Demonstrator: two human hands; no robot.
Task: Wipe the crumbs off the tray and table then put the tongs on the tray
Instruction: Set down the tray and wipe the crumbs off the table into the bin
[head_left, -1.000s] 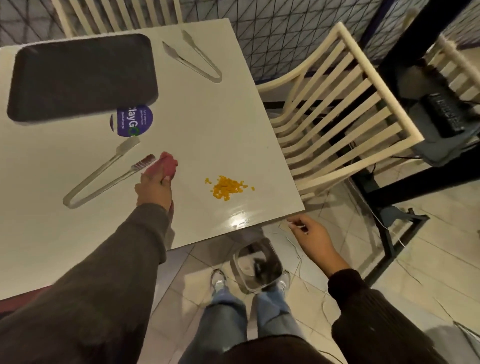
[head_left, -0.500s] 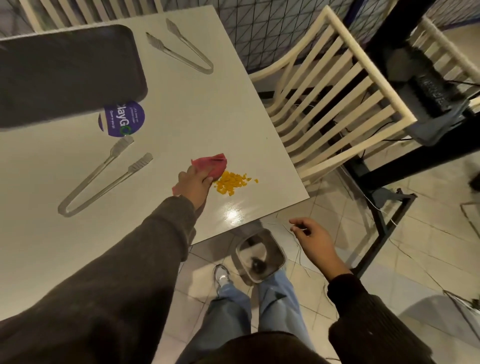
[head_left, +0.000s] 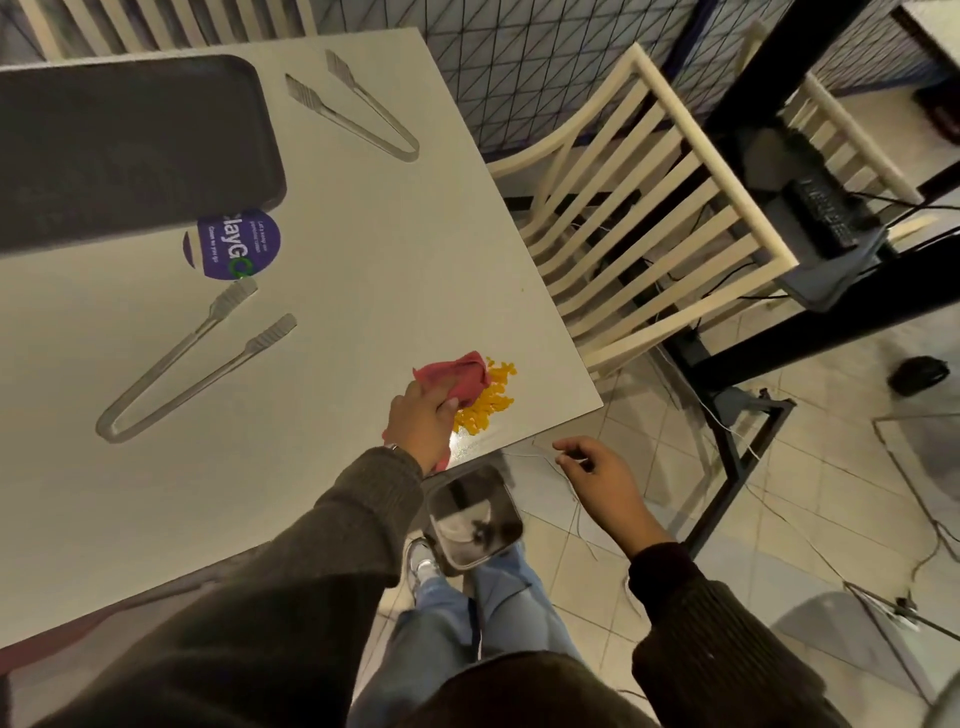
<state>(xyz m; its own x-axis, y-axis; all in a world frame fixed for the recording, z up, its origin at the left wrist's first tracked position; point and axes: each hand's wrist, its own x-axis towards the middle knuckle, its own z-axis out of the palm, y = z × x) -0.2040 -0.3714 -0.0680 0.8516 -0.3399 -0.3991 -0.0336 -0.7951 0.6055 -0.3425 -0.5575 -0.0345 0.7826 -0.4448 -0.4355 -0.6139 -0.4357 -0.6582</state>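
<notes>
My left hand (head_left: 422, 426) grips a pink cloth (head_left: 457, 375) on the white table (head_left: 363, 249), pressed against a pile of orange crumbs (head_left: 488, 400) near the table's front right corner. My right hand (head_left: 597, 475) hovers beyond the table edge, over the floor, fingers loosely curled around nothing I can see. A dark tray (head_left: 124, 150) lies at the far left. One pair of metal tongs (head_left: 192, 364) rests left of my hand. A second pair of tongs (head_left: 353, 106) lies at the far side, right of the tray.
A shiny square bin (head_left: 472, 519) stands on the tiled floor just below the table's corner, by my feet. A purple round sticker (head_left: 234, 244) sits below the tray. A cream slatted chair (head_left: 639, 218) stands right of the table. Cables run across the floor.
My left hand has swept the cloth rightward into the crumbs, pushing the pile closer to the table's front right corner. My right hand has stayed by the table edge.
</notes>
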